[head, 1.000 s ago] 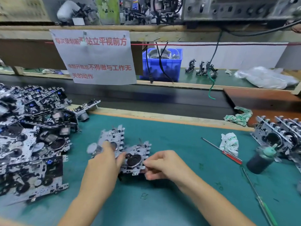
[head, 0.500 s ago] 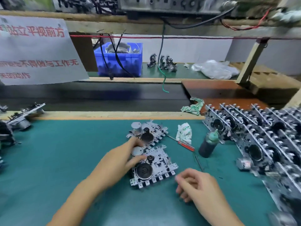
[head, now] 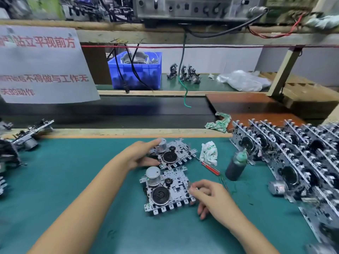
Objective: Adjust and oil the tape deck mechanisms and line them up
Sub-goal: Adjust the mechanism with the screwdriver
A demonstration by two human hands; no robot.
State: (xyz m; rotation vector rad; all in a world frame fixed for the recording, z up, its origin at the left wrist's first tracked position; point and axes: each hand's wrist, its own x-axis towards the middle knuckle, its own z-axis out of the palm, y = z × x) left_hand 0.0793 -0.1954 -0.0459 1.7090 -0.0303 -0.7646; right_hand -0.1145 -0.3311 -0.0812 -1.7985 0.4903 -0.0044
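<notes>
Two silver tape deck mechanisms lie flat on the green mat (head: 73,180). The far mechanism (head: 174,154) is gripped at its left edge by my left hand (head: 141,154), with a finger over its motor can. The near mechanism (head: 167,191) shows a black flywheel and a silver motor; my right hand (head: 207,197) pinches its right edge with curled fingers. A dark oil bottle (head: 235,167) with a green tip stands to the right. A red-handled screwdriver (head: 209,166) lies between the far mechanism and the bottle.
A lined-up row of mechanisms (head: 293,162) fills the right side. More mechanisms (head: 27,136) sit at the far left. A crumpled rag (head: 209,153) lies by the screwdriver, another rag (head: 219,122) at the mat's back edge. A blue bin (head: 135,70) stands beyond the dark conveyor (head: 128,110).
The view has swung right. My left hand went from the near mechanism to the far one. My right hand came up from the mat and took the near mechanism's right edge.
</notes>
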